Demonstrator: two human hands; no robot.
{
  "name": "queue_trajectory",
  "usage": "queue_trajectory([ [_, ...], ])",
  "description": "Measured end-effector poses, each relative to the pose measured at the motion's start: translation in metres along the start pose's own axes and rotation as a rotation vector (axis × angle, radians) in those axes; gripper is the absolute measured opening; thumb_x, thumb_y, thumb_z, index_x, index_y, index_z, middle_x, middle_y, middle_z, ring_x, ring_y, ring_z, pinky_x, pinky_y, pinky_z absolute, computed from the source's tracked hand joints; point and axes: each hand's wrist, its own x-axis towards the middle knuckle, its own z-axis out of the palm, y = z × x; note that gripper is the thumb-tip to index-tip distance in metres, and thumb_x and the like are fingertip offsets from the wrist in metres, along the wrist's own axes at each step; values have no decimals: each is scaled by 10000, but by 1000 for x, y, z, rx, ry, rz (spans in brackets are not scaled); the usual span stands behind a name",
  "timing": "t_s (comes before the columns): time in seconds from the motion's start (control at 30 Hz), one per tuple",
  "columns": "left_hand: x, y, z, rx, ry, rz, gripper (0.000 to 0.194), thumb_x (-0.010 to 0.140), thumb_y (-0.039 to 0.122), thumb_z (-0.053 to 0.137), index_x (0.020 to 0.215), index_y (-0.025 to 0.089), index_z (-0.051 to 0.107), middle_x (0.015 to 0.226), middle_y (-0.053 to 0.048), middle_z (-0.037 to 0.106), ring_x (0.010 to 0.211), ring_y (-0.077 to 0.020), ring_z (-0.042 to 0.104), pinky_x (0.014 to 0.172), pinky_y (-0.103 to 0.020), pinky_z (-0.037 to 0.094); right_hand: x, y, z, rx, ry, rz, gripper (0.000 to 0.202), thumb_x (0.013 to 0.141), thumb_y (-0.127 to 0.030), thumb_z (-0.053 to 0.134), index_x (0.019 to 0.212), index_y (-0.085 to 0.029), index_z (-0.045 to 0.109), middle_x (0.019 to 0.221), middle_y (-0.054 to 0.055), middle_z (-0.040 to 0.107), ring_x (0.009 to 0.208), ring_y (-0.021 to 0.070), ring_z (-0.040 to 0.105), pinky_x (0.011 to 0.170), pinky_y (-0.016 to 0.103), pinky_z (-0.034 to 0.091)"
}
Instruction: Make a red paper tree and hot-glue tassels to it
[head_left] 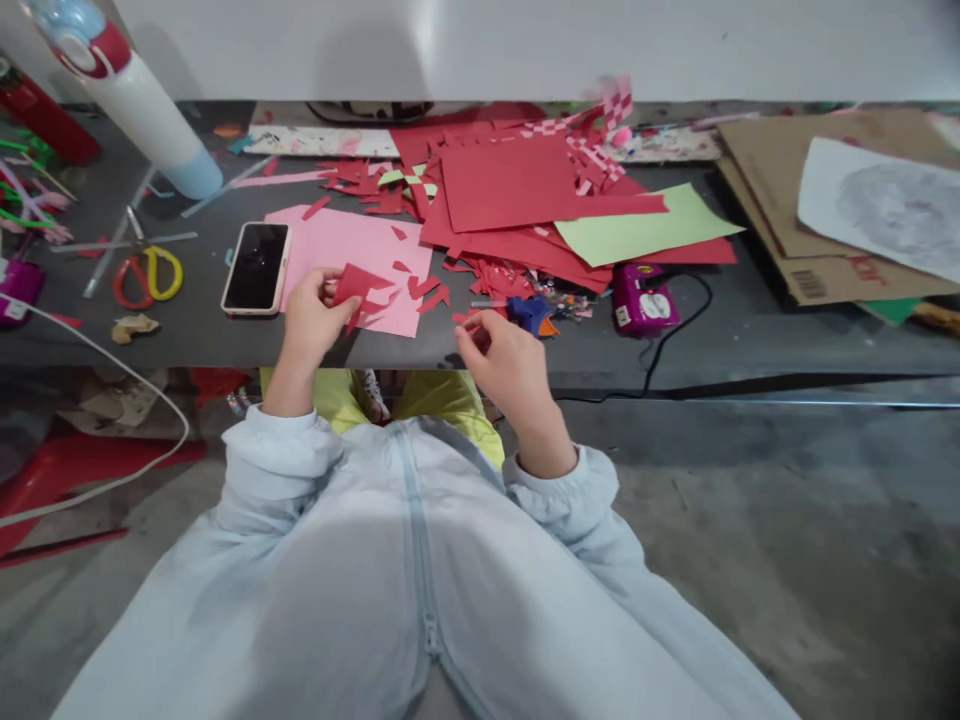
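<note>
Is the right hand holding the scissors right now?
No, the scissors lie on the table left of the smartphone, away from the right hand.

Soft, muted indoor light falls over a gray table [795, 340], with glare on the white panel [517, 45] behind it.
A pale streak marks the panel's upper middle, beside a broad, round-topped shadow; another falls next to the bottle [154, 115]. Shade gathers by the left hand [316, 305] and spreads in patches over the jacket [345, 560], while the floor [712, 520] lies dim. Wide-angle stretch tilts the bottle outward, and the corners at right darken. Fine detail is soft: the scraps [499, 275] run together, the drawing [892, 205] is smeared, and the checked strip [618, 102] blurs at its top.
</note>
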Motion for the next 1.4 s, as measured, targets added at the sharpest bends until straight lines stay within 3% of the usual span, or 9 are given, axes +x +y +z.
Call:
queue_trajectory([
  [0.1, -24, 8, 0, -359, -13, -2, 342, 640, 290, 788, 919, 183, 620, 879, -29, 687, 817, -190, 669, 777, -340, 565, -7, 1, 14, 242, -59, -44, 252, 922, -424, 510, 876, -202, 621, 696, 1, 645, 637, 148, 587, 630, 268, 399],
  [0.2, -58, 19, 4, -548, -31, -20, 353, 620, 319, 836, 882, 184, 641, 873, -18, 693, 812, -176, 674, 783, -319, 563, -20, 1, 31, 586, -138, -47, 353, 903, -555, 537, 871, -212, 610, 707, -15, 626, 636, 130, 582, 626, 263, 449],
  [0.33, -98, 27, 17, -655, -86, -93, 359, 610, 338, 869, 860, 189, 659, 845, -7, 703, 783, -169, 673, 758, -308, 562, -36, 0, 52, 959, -223, 20, 463, 788, -665, 645, 905, -217, 625, 686, -28, 611, 590, 112, 564, 558, 243, 469],
  [0.53, -125, 20, 34, -675, -118, -136, 395, 579, 369, 886, 836, 177, 656, 846, -11, 700, 774, -160, 656, 736, -301, 541, -45, 4, 65, 1123, -254, 111, 451, 703, -641, 726, 826, -217, 635, 660, -26, 619, 548, 109, 567, 484, 234, 477],
  [0.77, -122, 19, 36, -680, -115, -126, 371, 588, 349, 879, 830, 175, 658, 833, -4, 693, 766, -143, 645, 755, -288, 524, -38, 6, 66, 1149, -199, 91, 407, 686, -575, 764, 782, -196, 651, 669, -25, 625, 573, 103, 596, 504, 224, 499],
  [1.13, -95, 28, 36, -717, 0, -53, 378, 626, 369, 877, 895, 191, 678, 897, -12, 722, 821, -172, 680, 793, -317, 545, -1, -9, 58, 1134, -69, 21, 344, 729, -533, 759, 811, -201, 730, 739, -3, 680, 584, 101, 582, 537, 248, 527],
  [1.3, -79, 30, 36, -735, 55, 3, 330, 639, 321, 877, 875, 182, 693, 889, -7, 728, 806, -153, 679, 790, -293, 547, 22, -15, 51, 1167, 0, -57, 375, 709, -542, 791, 644, -199, 653, 577, -42, 552, 499, 75, 491, 479, 227, 449],
  [1.4, -71, 28, 37, -725, 86, 24, 353, 618, 322, 891, 888, 182, 712, 876, -7, 737, 788, -147, 678, 756, -272, 551, 35, -16, 50, 1136, -7, -43, 390, 685, -567, 799, 636, -202, 671, 537, -52, 523, 449, 55, 404, 415, 218, 360],
])
